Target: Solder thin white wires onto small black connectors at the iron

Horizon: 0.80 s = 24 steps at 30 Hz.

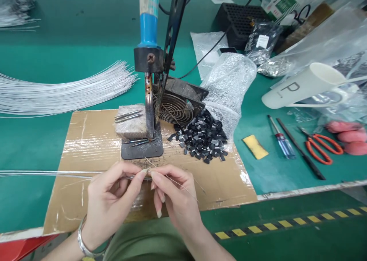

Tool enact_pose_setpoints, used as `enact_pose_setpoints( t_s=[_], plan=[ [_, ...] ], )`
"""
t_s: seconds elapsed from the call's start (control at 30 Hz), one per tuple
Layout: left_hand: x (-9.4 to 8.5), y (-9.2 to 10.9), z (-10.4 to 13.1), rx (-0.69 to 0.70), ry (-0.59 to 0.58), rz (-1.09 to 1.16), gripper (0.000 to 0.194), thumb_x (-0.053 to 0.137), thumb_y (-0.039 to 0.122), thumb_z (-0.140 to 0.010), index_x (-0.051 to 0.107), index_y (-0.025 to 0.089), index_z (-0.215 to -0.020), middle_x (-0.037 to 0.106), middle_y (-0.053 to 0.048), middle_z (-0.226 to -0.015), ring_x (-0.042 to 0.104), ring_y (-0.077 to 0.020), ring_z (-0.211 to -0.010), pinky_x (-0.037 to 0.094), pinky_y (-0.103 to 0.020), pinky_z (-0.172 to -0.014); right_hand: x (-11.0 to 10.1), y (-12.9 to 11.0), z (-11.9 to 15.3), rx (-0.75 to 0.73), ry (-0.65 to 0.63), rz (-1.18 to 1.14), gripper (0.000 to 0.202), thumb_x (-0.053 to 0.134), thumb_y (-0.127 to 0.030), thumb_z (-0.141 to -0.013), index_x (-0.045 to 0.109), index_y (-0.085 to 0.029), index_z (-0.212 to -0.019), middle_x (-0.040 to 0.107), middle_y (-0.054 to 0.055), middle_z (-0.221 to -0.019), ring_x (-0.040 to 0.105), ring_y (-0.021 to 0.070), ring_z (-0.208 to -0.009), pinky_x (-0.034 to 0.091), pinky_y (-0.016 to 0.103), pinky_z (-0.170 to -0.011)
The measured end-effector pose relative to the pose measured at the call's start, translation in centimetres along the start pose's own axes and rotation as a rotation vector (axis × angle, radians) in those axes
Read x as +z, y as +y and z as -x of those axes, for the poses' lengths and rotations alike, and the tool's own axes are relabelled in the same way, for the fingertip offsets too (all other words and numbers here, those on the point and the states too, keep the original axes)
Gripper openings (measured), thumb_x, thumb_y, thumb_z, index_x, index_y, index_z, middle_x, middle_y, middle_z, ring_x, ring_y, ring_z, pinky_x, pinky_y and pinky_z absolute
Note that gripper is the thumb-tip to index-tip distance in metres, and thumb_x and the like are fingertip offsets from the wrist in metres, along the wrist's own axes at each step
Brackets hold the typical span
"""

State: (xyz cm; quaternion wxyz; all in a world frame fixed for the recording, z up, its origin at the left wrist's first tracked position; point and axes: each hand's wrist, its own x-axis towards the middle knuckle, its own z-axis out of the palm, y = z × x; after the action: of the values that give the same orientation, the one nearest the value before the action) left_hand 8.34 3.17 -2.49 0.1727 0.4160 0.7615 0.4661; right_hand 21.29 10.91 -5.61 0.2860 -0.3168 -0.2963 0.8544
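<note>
Green table (249, 119), cardboard sheet (229, 188) on it near the front edge; green floor (286, 245) below right, yellow-black tape (269, 226) across. Soldering iron (148, 29) upright just beyond the hands, blocks part of fan (176, 110). Black pieces (206, 135) heaped by fan, bubble wrap (232, 81) beside. Right side: cup (304, 86) tipped over, screwdriver (283, 142), pliers (318, 150). Wire bundle (71, 91) back left. Wires (57, 173) run from left over cardboard into left hand (107, 200), fingertips pinched on them; right hand (177, 196) pinches at the same spot, fingertips nearly touching the left's.
</note>
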Motion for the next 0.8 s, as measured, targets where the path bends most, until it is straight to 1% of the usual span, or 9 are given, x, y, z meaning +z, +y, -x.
enact_pose_setpoints(
  t_s=[0.13,0.27,0.33,0.43,0.5,0.57,0.63,0.7,0.8],
  plan=[
    [0.2,0.2,0.0,-0.027,0.008,0.05,0.012,0.072,0.025,-0.092,0.074,0.022,-0.08,0.073,0.002,-0.064,0.06,-0.0098,-0.05,0.035,-0.018,-0.041,0.8,0.6,0.3,-0.026,0.022,-0.079,0.016,0.087,-0.037,-0.087,0.086,-0.022,-0.087,0.066,-0.004,-0.063,0.054,0.0041,-0.037,0.048,0.013,-0.035],
    [0.2,0.5,-0.2,-0.014,0.04,0.016,0.015,0.073,0.026,-0.09,0.073,0.021,-0.076,0.072,0.002,-0.062,0.058,-0.0095,-0.048,0.034,-0.017,-0.04,1.3,0.9,0.2,-0.034,0.046,-0.123,0.018,0.089,-0.039,-0.083,0.085,-0.021,-0.083,0.064,-0.004,-0.056,0.052,0.0057,-0.034,0.048,0.015,-0.033],
    [0.2,0.4,-0.2,-0.01,0.039,0.01,0.015,0.073,0.026,-0.091,0.073,0.021,-0.076,0.072,0.002,-0.063,0.058,-0.0096,-0.049,0.035,-0.017,-0.041,1.4,1.0,0.1,-0.035,0.059,-0.121,0.02,0.09,-0.04,-0.082,0.084,-0.02,-0.082,0.065,-0.004,-0.057,0.052,0.0062,-0.034,0.049,0.016,-0.033],
    [0.1,0.3,-0.2,-0.003,0.026,0.003,0.016,0.072,0.027,-0.092,0.073,0.022,-0.077,0.071,0.004,-0.062,0.054,-0.0086,-0.046,0.037,-0.017,-0.042,1.0,0.7,0.1,-0.03,0.042,-0.055,0.021,0.089,-0.041,-0.083,0.085,-0.02,-0.086,0.07,-0.001,-0.062,0.055,0.0073,-0.037,0.052,0.018,-0.036],
    [-0.1,0.2,-0.3,0.008,0.015,-0.014,0.016,0.071,0.027,-0.093,0.073,0.022,-0.077,0.071,0.004,-0.062,0.053,-0.0087,-0.046,0.037,-0.018,-0.042,0.3,0.3,0.3,-0.05,0.032,0.011,0.022,0.085,-0.042,-0.087,0.087,-0.021,-0.092,0.073,0.001,-0.068,0.059,0.0083,-0.04,0.055,0.019,-0.039],
    [-0.5,0.2,-0.3,0.038,-0.009,-0.057,0.015,0.07,0.026,-0.094,0.072,0.023,-0.079,0.069,0.004,-0.063,0.053,-0.0094,-0.047,0.037,-0.02,-0.044,-0.7,-0.6,0.5,-0.134,0.054,0.07,0.027,0.079,-0.045,-0.093,0.088,-0.02,-0.097,0.075,0.003,-0.073,0.062,0.0099,-0.045,0.057,0.021,-0.041],
    [-1.2,0.2,-0.4,0.102,-0.046,-0.119,0.013,0.069,0.024,-0.096,0.071,0.025,-0.083,0.066,0.005,-0.063,0.051,-0.0098,-0.048,0.038,-0.022,-0.046,-2.0,-1.7,0.6,-0.268,0.116,0.113,0.031,0.073,-0.047,-0.097,0.089,-0.021,-0.097,0.076,0.005,-0.074,0.064,0.0115,-0.048,0.058,0.023,-0.041],
    [-2.1,0.4,-0.4,0.18,-0.092,-0.182,0.008,0.069,0.024,-0.098,0.071,0.027,-0.091,0.064,0.006,-0.066,0.052,-0.0108,-0.051,0.042,-0.023,-0.051,-3.5,-2.9,0.6,-0.389,0.199,0.15,0.033,0.071,-0.048,-0.098,0.089,-0.021,-0.095,0.076,0.006,-0.074,0.064,0.0122,-0.05,0.058,0.023,-0.04],
    [-3.9,1.0,-0.1,0.254,-0.127,-0.254,0.004,0.069,0.026,-0.099,0.071,0.029,-0.099,0.068,0.004,-0.074,0.059,-0.0131,-0.059,0.046,-0.025,-0.057,-5.5,-4.2,0.4,-0.48,0.315,0.187,0.035,0.072,-0.05,-0.097,0.089,-0.02,-0.093,0.076,0.007,-0.072,0.062,0.0123,-0.05,0.055,0.022,-0.039]
  ],
)
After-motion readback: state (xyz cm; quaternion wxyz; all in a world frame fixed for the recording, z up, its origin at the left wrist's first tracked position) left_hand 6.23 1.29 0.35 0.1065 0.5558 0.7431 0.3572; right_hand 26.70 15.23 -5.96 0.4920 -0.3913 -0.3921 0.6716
